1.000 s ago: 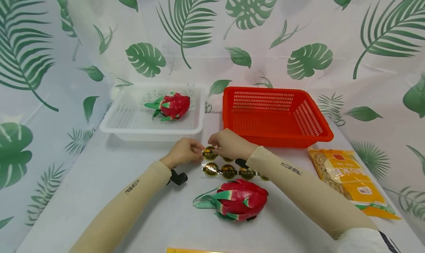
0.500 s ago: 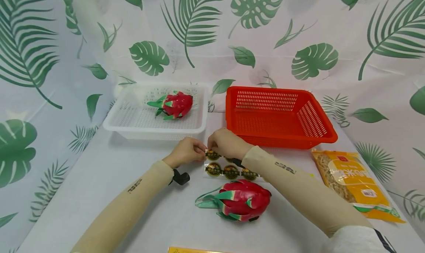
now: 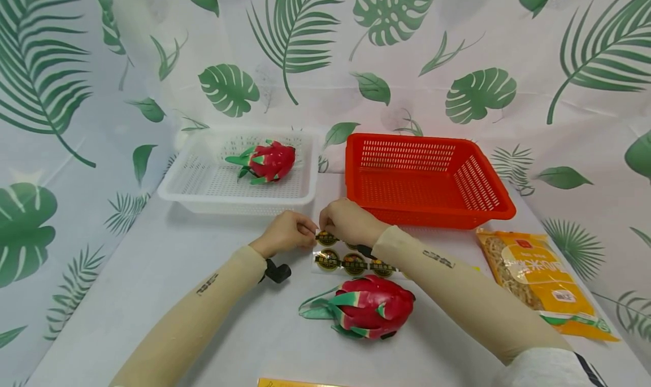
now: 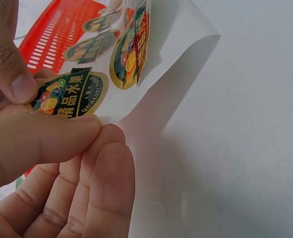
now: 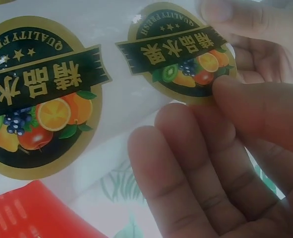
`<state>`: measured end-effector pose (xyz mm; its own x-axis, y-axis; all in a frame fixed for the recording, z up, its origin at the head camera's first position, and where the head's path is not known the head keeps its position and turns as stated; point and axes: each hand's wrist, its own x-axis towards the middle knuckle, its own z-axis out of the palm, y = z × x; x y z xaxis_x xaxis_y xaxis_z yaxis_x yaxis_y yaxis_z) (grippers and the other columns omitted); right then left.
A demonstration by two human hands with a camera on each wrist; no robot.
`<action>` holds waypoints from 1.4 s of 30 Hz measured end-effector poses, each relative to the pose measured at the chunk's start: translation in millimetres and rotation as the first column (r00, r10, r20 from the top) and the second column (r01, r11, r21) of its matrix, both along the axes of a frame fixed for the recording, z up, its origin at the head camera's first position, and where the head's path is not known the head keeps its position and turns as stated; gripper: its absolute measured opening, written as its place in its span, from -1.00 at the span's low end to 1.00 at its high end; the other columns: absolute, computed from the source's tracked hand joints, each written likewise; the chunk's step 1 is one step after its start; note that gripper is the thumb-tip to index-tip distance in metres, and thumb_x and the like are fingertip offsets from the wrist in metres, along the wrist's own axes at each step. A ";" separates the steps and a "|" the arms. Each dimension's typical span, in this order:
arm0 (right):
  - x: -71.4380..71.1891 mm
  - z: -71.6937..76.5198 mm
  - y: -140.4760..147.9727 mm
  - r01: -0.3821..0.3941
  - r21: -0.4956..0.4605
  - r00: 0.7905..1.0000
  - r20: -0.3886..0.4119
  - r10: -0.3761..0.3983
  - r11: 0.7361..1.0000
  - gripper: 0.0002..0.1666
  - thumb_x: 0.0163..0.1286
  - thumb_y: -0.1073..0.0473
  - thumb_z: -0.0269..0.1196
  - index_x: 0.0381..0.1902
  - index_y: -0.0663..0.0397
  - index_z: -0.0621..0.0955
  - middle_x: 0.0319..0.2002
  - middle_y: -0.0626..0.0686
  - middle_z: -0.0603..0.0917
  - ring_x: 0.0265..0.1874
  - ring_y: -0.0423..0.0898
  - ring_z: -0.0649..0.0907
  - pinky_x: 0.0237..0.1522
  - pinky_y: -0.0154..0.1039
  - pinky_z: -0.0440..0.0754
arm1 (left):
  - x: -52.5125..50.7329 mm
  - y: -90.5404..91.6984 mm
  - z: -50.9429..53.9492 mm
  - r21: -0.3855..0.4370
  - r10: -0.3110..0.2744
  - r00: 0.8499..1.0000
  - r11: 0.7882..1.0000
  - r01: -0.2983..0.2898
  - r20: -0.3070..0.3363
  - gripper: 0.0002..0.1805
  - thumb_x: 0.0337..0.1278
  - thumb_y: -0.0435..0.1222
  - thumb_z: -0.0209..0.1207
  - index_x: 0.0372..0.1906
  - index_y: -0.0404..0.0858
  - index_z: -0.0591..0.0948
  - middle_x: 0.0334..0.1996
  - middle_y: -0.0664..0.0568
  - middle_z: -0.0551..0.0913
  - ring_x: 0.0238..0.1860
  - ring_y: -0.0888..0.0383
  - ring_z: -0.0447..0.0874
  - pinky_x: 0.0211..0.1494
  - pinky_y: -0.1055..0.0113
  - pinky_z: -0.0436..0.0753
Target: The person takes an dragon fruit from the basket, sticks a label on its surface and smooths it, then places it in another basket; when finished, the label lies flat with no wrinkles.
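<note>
A sheet of round fruit stickers [image 3: 354,262] in gold and black lies on the table, its near corner lifted. My left hand [image 3: 285,233] pinches the sheet's left edge between thumb [image 4: 47,136] and forefinger. Just right of it, my right hand [image 3: 353,220] pinches the same corner, its thumb [image 5: 265,106] on the rim of the corner sticker [image 5: 181,52]. Whether that sticker has come off its backing, I cannot tell. A red dragon fruit [image 3: 373,307] with green scales lies in front of the sheet. Another dragon fruit [image 3: 273,161] sits in the white basket [image 3: 236,201].
Behind my right hand stands a red plastic basket [image 3: 427,214]. At the right lies a yellow bag of dried food [image 3: 546,282]. The edge of a yellow object [image 3: 300,383] shows at the front. A leaf-printed cloth [image 3: 325,48] hangs behind the table.
My right fingers have drawn in closer over the sheet's corner, beside the left hand. The head view has shifted slightly. Over the last half second both hands stay nearly still.
</note>
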<state>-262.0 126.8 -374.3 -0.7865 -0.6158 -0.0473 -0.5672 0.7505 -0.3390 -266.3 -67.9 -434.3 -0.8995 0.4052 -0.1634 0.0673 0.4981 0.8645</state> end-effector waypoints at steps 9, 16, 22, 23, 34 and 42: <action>1.4 0.6 0.4 -0.007 -0.002 0.999 -0.039 0.007 1.000 -0.81 0.41 0.36 0.30 -0.33 0.05 0.81 -0.33 -0.03 0.81 -0.31 -0.09 0.66 -0.08 -0.14 0.69 | -3.5 -3.2 2.6 0.019 -0.026 0.999 0.999 0.025 0.023 -0.81 0.11 -0.47 0.35 -0.13 -0.34 0.75 -0.32 -0.04 0.82 -0.40 0.30 0.70 -0.33 0.45 0.62; 1.9 -0.3 -0.2 -0.009 -0.012 0.999 -0.037 0.009 1.000 -0.81 0.40 0.36 0.29 -0.27 0.08 0.83 -0.29 -0.01 0.84 -0.32 -0.11 0.68 -0.12 -0.21 0.73 | -4.2 -3.2 7.3 0.121 -0.008 0.994 0.993 -0.005 0.108 -0.75 0.26 -0.41 0.19 -0.03 -0.40 0.73 -0.21 -0.12 0.81 -0.32 0.22 0.77 -0.11 0.30 0.81; 2.8 -3.3 0.2 -0.025 -0.012 0.999 -0.046 0.025 1.000 -0.80 0.39 0.37 0.29 -0.26 0.11 0.84 -0.28 0.01 0.85 -0.33 -0.12 0.71 -0.12 -0.21 0.75 | -5.1 -0.9 3.8 0.143 -0.011 0.992 0.990 -0.007 0.125 -0.77 0.34 -0.41 0.22 -0.01 -0.42 0.73 -0.20 -0.18 0.82 -0.34 0.20 0.78 -0.09 0.22 0.83; 2.7 -3.8 0.3 -0.029 -0.012 0.998 -0.050 0.028 1.000 -0.81 0.39 0.37 0.29 -0.26 0.11 0.84 -0.28 0.01 0.85 -0.33 -0.12 0.71 -0.13 -0.22 0.75 | -5.2 -0.7 3.3 0.144 -0.012 0.992 0.990 -0.006 0.124 -0.78 0.34 -0.41 0.23 -0.02 -0.43 0.73 -0.21 -0.18 0.82 -0.35 0.21 0.78 -0.10 0.22 0.83; 3.0 -4.9 4.4 -0.022 -0.038 0.999 -0.044 0.021 0.999 -0.80 0.38 0.39 0.29 -0.31 0.10 0.83 -0.34 0.00 0.83 -0.39 -0.15 0.64 -0.19 -0.25 0.71 | -6.3 2.6 0.4 0.105 0.025 0.997 0.994 -0.033 0.069 -0.81 0.30 -0.42 0.26 -0.07 -0.40 0.76 -0.28 -0.14 0.82 -0.41 0.21 0.77 -0.14 0.21 0.83; 4.5 -4.6 11.2 -0.066 -0.082 0.993 -0.101 0.058 0.994 -0.82 0.35 0.41 0.30 -0.33 0.11 0.80 -0.34 -0.01 0.80 -0.33 -0.11 0.68 -0.13 -0.19 0.72 | -6.3 1.8 -1.4 0.059 0.052 0.999 0.997 -0.052 0.006 -0.83 0.29 -0.43 0.27 -0.10 -0.43 0.76 -0.32 -0.17 0.81 -0.41 0.18 0.78 -0.23 0.32 0.80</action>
<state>-257.5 137.9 -378.9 -0.7448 -0.6621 0.0830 -0.6456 0.6836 -0.3405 -272.6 -66.1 -435.7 -0.9190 0.3667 -0.1446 0.0387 0.4490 0.8927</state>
